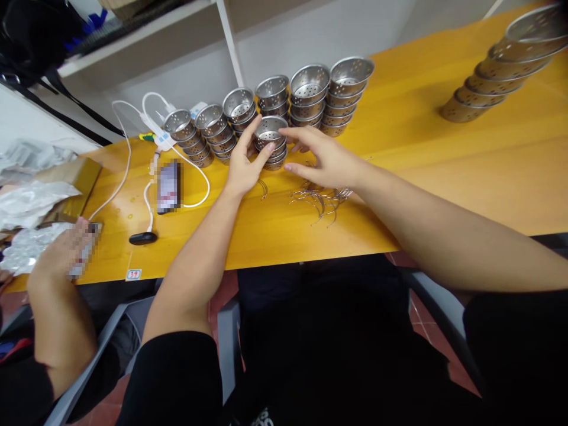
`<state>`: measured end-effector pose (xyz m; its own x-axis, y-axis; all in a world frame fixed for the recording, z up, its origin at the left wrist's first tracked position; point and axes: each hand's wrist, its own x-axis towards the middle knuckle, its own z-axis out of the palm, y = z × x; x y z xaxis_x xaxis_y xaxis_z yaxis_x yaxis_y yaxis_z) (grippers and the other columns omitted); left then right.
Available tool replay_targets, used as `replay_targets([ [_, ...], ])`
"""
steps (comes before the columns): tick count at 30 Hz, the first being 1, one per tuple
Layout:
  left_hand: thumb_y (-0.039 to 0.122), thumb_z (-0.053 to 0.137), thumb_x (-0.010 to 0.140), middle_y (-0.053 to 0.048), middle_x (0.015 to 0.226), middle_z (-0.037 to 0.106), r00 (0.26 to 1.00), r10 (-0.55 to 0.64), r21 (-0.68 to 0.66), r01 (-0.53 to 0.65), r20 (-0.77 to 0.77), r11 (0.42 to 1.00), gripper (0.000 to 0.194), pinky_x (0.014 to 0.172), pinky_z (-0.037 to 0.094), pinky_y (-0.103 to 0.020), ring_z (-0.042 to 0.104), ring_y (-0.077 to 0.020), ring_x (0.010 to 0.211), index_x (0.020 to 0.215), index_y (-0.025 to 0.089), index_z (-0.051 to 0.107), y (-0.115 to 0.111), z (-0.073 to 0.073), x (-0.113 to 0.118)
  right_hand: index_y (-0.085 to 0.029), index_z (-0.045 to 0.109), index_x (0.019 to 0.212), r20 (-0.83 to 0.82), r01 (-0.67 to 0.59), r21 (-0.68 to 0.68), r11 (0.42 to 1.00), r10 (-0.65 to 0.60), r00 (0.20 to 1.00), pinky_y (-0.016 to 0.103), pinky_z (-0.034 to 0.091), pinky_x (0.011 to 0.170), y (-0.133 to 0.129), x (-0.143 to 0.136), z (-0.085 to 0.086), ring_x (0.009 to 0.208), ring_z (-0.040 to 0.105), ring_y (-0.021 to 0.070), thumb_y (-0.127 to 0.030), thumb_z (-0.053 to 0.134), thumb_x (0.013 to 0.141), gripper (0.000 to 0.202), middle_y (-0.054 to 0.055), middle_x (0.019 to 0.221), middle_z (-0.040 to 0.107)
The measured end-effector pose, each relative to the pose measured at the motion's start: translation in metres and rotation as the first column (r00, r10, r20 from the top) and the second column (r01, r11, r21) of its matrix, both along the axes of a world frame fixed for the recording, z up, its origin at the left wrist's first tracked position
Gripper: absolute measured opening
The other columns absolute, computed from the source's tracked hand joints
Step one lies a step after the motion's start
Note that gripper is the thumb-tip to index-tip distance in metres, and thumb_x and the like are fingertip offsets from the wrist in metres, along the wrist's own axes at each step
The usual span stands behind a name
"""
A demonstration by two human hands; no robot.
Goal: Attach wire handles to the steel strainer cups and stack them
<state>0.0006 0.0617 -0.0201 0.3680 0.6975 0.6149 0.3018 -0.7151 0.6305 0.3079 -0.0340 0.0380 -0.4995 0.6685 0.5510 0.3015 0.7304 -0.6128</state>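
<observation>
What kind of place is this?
Likely a shared workroom: stacked perforated metal cups and loose curved wires on a long yellow table, with a number tag at its front edge.

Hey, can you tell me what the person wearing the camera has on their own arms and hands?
Both the left hand and right hand are bare, with no gloves, rings, watch or cables visible. The forearms are uncovered. The plain black short fabric sleeves match a black fabric shirt with a partly cut-off white marking low in view.
</observation>
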Motion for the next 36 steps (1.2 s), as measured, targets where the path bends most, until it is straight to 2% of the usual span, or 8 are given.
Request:
replay_targets([
  [7, 0.111, 0.077, 0.105, -0.017, 0.184, 0.078, 1.0, -0.001, -0.053, 0.002, 0.027, 0.999, 0.103, 0.145, 0.07, -0.065, 0.081, -0.0404, 0.172, 0.175, 0.036, 0.069, -0.012, 0.009, -0.004, -0.035, 0.074, 0.189, -0.006, -0.031, 0.037, 0.999, 0.031, 0.999, 0.08, 0.065, 0.14, -0.001, 0.001, 0.002, 0.145, 0.082, 0.0485, -0.1, 0.077, 0.118, 0.096, 0.019, 0.169, 0.079],
  [11, 0.108, 0.075, 0.108, -0.017, 0.188, 0.075, 1.0, -0.014, -0.073, 0.014, 0.001, 0.997, 0.101, 0.149, 0.066, -0.064, 0.077, -0.042, 0.176, 0.178, 0.036, 0.067, -0.017, 0.015, -0.005, -0.036, 0.073, 0.19, -0.002, -0.043, 0.059, 0.997, 0.043, 0.999, 0.08, 0.067, 0.138, 0.003, 0.002, -0.001, 0.14, 0.084, 0.0468, -0.101, 0.074, 0.119, 0.097, 0.019, 0.168, 0.078],
  [17, 0.11, 0.073, 0.107, -0.017, 0.194, 0.069, 1.0, 0.001, -0.103, -0.004, -0.022, 0.995, 0.105, 0.15, 0.065, -0.066, 0.072, -0.0444, 0.181, 0.182, 0.037, 0.064, -0.019, 0.016, -0.004, -0.037, 0.072, 0.192, -0.004, -0.03, 0.054, 0.998, 0.031, 1.0, 0.08, 0.068, 0.137, 0.007, 0.002, -0.009, 0.135, 0.085, 0.0456, -0.101, 0.076, 0.118, 0.098, 0.018, 0.166, 0.078],
  [20, 0.111, 0.075, 0.105, -0.018, 0.195, 0.067, 1.0, 0.012, -0.122, -0.015, -0.024, 0.992, 0.108, 0.149, 0.065, -0.066, 0.072, -0.045, 0.18, 0.182, 0.036, 0.063, -0.02, 0.015, -0.003, -0.036, 0.062, 0.2, -0.026, -0.036, 0.028, 0.999, 0.036, 0.999, 0.078, 0.072, 0.133, 0.013, 0.002, -0.016, 0.136, 0.086, 0.0469, -0.102, 0.079, 0.115, 0.109, 0.019, 0.173, 0.074],
  [24, 0.11, 0.078, 0.104, -0.017, 0.201, 0.06, 0.998, -0.038, -0.125, 0.031, -0.054, 0.992, 0.114, 0.153, 0.061, -0.068, 0.068, -0.0461, 0.184, 0.189, 0.038, 0.054, -0.023, 0.012, -0.002, -0.035, 0.046, 0.208, -0.089, -0.025, -0.036, 0.999, 0.022, 0.996, 0.077, 0.073, 0.134, 0.024, 0.003, -0.027, 0.153, 0.08, 0.0527, -0.103, 0.09, 0.106, 0.13, 0.02, 0.179, 0.072],
  [30, 0.106, 0.071, 0.111, -0.011, 0.212, 0.045, 0.978, -0.183, -0.154, 0.165, -0.104, 0.974, 0.114, 0.149, 0.063, -0.072, 0.065, -0.0486, 0.187, 0.202, 0.048, 0.032, -0.038, 0.01, 0.008, -0.033, 0.047, 0.207, -0.097, 0.02, -0.055, 0.998, -0.025, 0.995, 0.086, 0.052, 0.153, 0.031, 0.007, -0.03, 0.185, 0.055, 0.0612, -0.101, 0.102, 0.096, 0.141, 0.021, 0.204, 0.052],
  [33, 0.102, 0.067, 0.114, -0.01, 0.217, 0.036, 0.971, -0.208, -0.16, 0.188, -0.119, 0.969, 0.117, 0.148, 0.063, -0.075, 0.063, -0.0504, 0.189, 0.206, 0.053, 0.015, -0.044, 0.01, 0.014, -0.035, 0.043, 0.209, -0.094, -0.022, -0.114, 0.993, 0.011, 0.995, 0.087, 0.046, 0.157, 0.029, 0.007, -0.026, 0.19, 0.049, 0.0607, -0.097, 0.107, 0.092, 0.147, 0.017, 0.21, 0.045],
  [36, 0.101, 0.068, 0.114, -0.012, 0.219, 0.029, 0.964, -0.24, -0.187, 0.216, -0.114, 0.958, 0.123, 0.147, 0.063, -0.074, 0.062, -0.0507, 0.19, 0.207, 0.053, 0.002, -0.043, 0.007, 0.014, -0.036, 0.037, 0.211, -0.118, -0.051, -0.177, 0.983, 0.031, 0.993, 0.089, 0.04, 0.159, 0.029, 0.004, -0.026, 0.192, 0.047, 0.0628, -0.093, 0.115, 0.081, 0.162, 0.015, 0.211, 0.044],
])
